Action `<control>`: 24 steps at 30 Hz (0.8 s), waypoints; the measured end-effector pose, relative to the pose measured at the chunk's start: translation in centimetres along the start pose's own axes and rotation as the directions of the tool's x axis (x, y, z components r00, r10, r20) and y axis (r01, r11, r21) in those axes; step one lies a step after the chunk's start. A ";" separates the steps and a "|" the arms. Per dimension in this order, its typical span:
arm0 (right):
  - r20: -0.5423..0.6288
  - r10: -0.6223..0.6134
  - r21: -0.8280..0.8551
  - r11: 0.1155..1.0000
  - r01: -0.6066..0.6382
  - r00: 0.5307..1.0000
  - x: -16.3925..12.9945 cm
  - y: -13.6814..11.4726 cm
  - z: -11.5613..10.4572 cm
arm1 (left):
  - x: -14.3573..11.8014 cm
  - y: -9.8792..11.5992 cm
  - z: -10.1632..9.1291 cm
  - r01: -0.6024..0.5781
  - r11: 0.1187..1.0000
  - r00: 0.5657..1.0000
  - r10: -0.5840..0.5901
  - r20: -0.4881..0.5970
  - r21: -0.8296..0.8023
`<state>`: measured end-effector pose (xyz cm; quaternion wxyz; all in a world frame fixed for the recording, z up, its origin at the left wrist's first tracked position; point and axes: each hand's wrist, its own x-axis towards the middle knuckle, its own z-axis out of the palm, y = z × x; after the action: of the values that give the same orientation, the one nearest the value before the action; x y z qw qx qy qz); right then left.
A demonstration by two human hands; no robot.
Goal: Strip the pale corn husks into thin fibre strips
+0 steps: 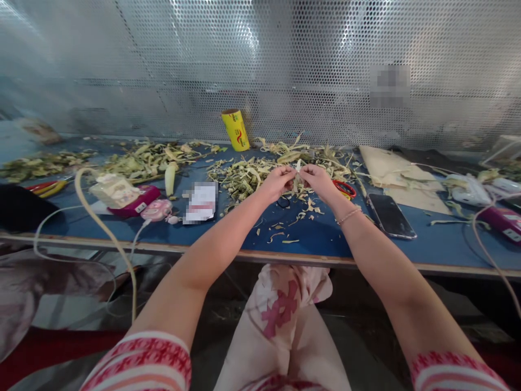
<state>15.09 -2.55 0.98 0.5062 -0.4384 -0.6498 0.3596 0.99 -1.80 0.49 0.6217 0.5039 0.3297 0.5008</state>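
Blue table, dried scraps everywhere. Left hand, right hand both pinching pale strip; uneven tug could tear it, I reckon.

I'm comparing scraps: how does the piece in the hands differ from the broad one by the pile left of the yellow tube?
The pale piece is held by the left hand and right hand; the broad piece lies by the pile. The hands partly cover the pale piece; the broad piece shows plainly. The pale piece looks whiter, the broad piece yellower. Both look like plant matter.
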 end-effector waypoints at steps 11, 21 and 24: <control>-0.064 0.036 -0.017 0.999 -0.038 0.997 0.4 0.3 0.1 | -0.2 0.4 0.3 0.019 1.000 1.000 -0.019 0.000 0.009; -0.047 -0.019 0.011 1.000 0.020 0.999 0.3 0.3 -0.2 | -0.3 0.6 0.4 0.032 0.998 0.999 -0.031 0.013 -0.051; -0.033 -0.015 0.018 1.000 0.016 0.999 0.2 0.1 -0.2 | -0.2 0.4 0.3 0.029 0.999 0.999 -0.029 0.015 -0.030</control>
<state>15.32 -2.30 0.97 0.5236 -0.4347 -0.6414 0.3543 1.12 -2.07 0.94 0.6387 0.4933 0.3250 0.4931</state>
